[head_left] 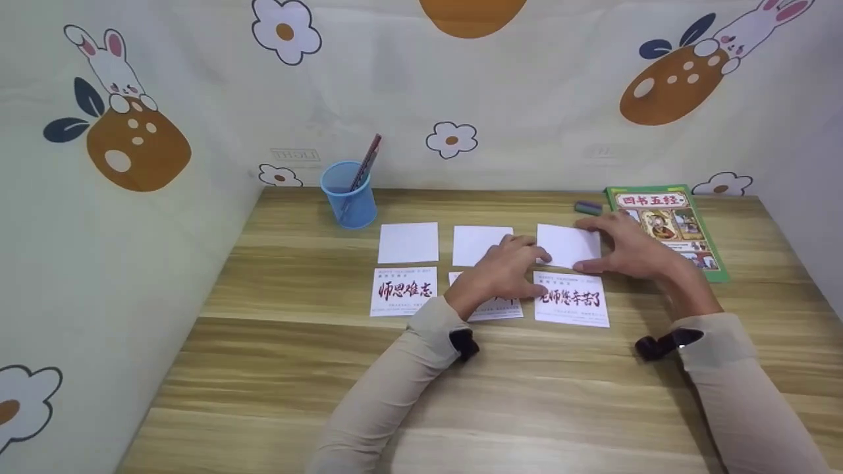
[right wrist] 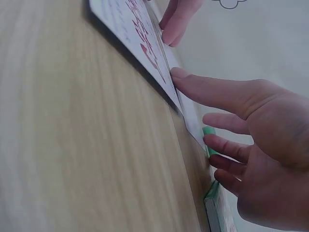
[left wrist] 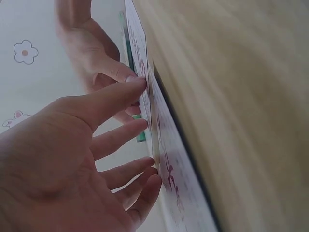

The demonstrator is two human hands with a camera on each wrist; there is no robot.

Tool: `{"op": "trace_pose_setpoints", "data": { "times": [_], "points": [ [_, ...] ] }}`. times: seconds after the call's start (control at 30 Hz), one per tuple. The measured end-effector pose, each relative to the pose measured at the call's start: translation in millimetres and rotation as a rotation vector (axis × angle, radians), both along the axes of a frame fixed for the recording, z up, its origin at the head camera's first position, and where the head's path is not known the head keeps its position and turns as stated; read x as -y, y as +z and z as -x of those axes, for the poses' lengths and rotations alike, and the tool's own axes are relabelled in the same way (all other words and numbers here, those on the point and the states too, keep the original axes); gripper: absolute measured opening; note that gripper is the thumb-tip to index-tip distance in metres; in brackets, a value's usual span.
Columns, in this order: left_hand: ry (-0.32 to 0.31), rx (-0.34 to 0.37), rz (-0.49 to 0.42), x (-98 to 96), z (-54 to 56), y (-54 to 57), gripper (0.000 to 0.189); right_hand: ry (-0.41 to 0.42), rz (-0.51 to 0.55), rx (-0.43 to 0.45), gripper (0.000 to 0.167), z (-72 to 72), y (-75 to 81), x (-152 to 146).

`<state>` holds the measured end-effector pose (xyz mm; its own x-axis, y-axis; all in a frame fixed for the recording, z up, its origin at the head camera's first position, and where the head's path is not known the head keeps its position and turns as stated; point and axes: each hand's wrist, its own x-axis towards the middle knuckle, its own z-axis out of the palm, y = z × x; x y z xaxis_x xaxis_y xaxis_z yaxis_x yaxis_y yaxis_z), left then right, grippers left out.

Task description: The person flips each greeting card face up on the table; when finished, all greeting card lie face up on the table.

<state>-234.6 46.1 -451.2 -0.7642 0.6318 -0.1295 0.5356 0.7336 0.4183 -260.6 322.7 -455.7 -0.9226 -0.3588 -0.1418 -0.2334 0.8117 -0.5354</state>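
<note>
A plain white card [head_left: 568, 245] lies in the back row on the right. My right hand [head_left: 625, 247] touches its right side, thumb by the near corner and fingers by the far one. Reaching across from the left, my left hand [head_left: 504, 266] has fingertips at that card's left edge. The left thumb rests on the left edge of a printed card [head_left: 571, 309] with dark red characters. Under and beside my left hand are another plain white card [head_left: 474, 243] and a partly hidden printed card [head_left: 497, 309]. In both wrist views the fingers look fairly straight and spread.
Farther left lie a blank card [head_left: 408, 242] and a printed card [head_left: 403, 291]. A blue mesh pen cup [head_left: 349, 197] holding pencils stands at the back left. Behind my right hand are a green-bordered book [head_left: 691, 227] and a small dark eraser-like block [head_left: 588, 208].
</note>
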Motion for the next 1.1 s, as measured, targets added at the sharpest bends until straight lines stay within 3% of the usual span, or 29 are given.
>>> {"op": "trace_pose_setpoints", "data": {
  "times": [0.2, 0.4, 0.57, 0.7, 0.8, 0.9, 1.0, 1.1],
  "points": [
    [0.008, -0.010, 0.003, -1.8, -0.5, -2.8, 0.058, -0.026, 0.000, 0.004, 0.098, -0.5, 0.8, 1],
    [0.049, 0.009, 0.018, -2.8, -0.6, -1.7, 0.074, -0.092, 0.011, 0.043, 0.106, 0.0, 3.3, 5],
    [0.083, 0.036, 0.016, -4.2, -1.1, -0.6, 0.087, -0.162, 0.068, -0.057, 0.076, -0.1, 6.9, 5],
    [0.106, 0.044, -0.021, -3.5, -1.1, -0.9, 0.092, -0.260, 0.218, -0.127, 0.054, -2.2, 14.0, 4],
    [0.149, 0.047, -0.136, -2.8, 0.3, -0.9, 0.094, -0.300, 0.324, -0.152, 0.056, -4.8, 19.0, 7],
    [0.171, 0.022, -0.355, -3.3, 3.7, -0.5, 0.086, -0.280, 0.379, -0.155, 0.057, -8.9, 22.5, 15],
    [0.130, -0.015, -0.539, -4.3, 6.7, 0.6, 0.076, -0.202, 0.427, -0.145, 0.053, -11.9, 23.0, 27],
    [0.078, 0.026, -0.657, -4.3, 8.0, 1.7, 0.083, -0.106, 0.487, -0.123, 0.052, -14.1, 21.1, 38]
  ]
}}
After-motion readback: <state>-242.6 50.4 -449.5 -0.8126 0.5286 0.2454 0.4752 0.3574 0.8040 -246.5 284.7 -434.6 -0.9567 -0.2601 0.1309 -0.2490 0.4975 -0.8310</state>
